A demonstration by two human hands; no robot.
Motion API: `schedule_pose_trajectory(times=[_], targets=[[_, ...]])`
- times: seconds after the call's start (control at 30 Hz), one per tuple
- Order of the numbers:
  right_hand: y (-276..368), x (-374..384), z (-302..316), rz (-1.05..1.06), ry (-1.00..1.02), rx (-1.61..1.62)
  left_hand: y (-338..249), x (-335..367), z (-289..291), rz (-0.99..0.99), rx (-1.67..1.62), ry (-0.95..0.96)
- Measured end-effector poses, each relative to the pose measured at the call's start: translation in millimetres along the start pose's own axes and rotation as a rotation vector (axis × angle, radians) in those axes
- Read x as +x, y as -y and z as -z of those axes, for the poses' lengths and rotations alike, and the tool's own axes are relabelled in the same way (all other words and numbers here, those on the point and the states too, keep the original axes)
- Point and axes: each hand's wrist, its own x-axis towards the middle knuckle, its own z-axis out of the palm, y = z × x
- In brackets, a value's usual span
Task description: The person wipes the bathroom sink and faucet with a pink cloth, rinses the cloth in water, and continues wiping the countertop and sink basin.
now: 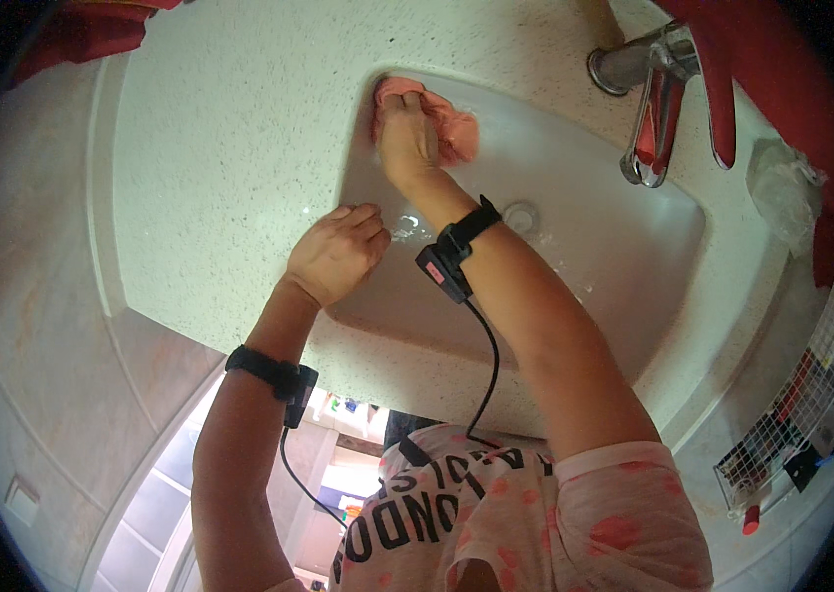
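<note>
At the far left corner of the white sink (594,247), a wet-looking pink cloth (458,133) is bunched against the basin wall. My right hand (408,133) presses down on it with bent fingers closed into its folds. My left hand (340,249) lies across the basin's left edge, its fingers curled over toward the inside. Its palm and fingertips are hidden from view. Wet glints show on the basin beside my left knuckles, and the round drain (520,217) sits right of my right wrist.
A chrome faucet (649,109) reaches over the sink's far right side. Pale speckled countertop (229,178) surrounds the basin. A clear plastic bag (784,192) and a white wire rack (792,395) are at the right. Black straps with small boxes and cables (491,370) circle both my forearms.
</note>
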Motion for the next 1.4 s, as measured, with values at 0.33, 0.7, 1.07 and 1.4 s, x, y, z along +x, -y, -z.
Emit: schedule_pose_trajectory(times=[0.33, 0.7, 1.07, 1.4], targets=[[-30, -39, 16, 0.298, 0.252, -0.188, 0, -1, 2, 0.042, -0.020, 0.025], [-41, -13, 13, 0.185, -0.010, 0.194, -8, 9, 15, 0.165, -0.002, -0.301], [-27, -108, 0, 0.188, 0.402, 0.406, 3, 2, 1, 0.224, -0.075, -0.390], [-46, -76, 72, 0.020, 0.237, 0.598, 0, 3, 7, 0.241, -0.081, -0.381]])
